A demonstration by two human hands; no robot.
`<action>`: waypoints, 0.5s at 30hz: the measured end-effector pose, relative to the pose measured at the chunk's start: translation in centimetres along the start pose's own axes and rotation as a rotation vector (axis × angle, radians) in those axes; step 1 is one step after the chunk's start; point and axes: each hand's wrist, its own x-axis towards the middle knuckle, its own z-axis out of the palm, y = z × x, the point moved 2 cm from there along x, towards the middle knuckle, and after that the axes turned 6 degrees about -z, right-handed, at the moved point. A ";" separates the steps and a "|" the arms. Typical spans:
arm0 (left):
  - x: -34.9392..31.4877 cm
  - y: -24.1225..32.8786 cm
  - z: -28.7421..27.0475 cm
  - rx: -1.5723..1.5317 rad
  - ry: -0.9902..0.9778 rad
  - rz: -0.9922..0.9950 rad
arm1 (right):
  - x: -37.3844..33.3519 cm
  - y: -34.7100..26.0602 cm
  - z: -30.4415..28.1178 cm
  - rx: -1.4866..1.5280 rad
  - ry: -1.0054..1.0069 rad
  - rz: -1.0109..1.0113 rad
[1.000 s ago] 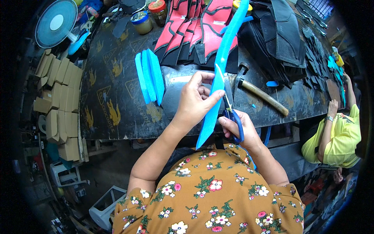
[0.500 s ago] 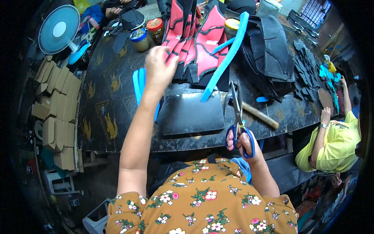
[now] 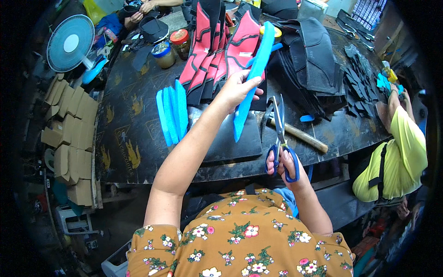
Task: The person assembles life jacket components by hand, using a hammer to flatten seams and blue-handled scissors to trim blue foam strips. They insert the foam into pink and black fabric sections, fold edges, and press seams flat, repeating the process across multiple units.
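Note:
My left hand (image 3: 238, 91) is closed around a long blue foam strip (image 3: 261, 54), its thumb lying across the face. The strip slants over a dark flat block (image 3: 230, 145) at the table's near side. In my right hand (image 3: 287, 167) is a pair of scissors (image 3: 279, 130) with blue handles, blades pointing away from me and slightly parted. Left of the block lie several more blue foam strips (image 3: 171, 113). Beyond my left hand stand red and black sewn pieces (image 3: 203, 64). A hammer (image 3: 302, 136) with a wooden handle lies just past the scissors.
Behind are a blue-lidded jar (image 3: 163, 55) and a red-lidded jar (image 3: 180, 42). Black sewn pieces (image 3: 316, 60) are piled at the right, near black cut scraps (image 3: 357, 87). A person in yellow (image 3: 392, 157) works at the far right. Cardboard boxes (image 3: 74, 134) and a fan (image 3: 70, 43) are left.
My left hand has moved right and toward me, from beside the red pieces, and now grips the blue foam strip. The strip has shifted nearer. The scissors have barely moved.

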 end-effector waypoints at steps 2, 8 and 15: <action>-1.9 0.6 -0.7 -0.062 -0.011 -0.057 | 0.9 0.1 0.7 -0.009 -0.042 -0.001; -5.8 1.0 -1.6 -0.436 -0.034 -0.163 | 2.6 0.3 2.4 -0.132 -0.109 0.032; -9.2 0.3 0.4 0.482 0.318 0.270 | 2.6 0.3 3.4 -0.171 -0.077 0.035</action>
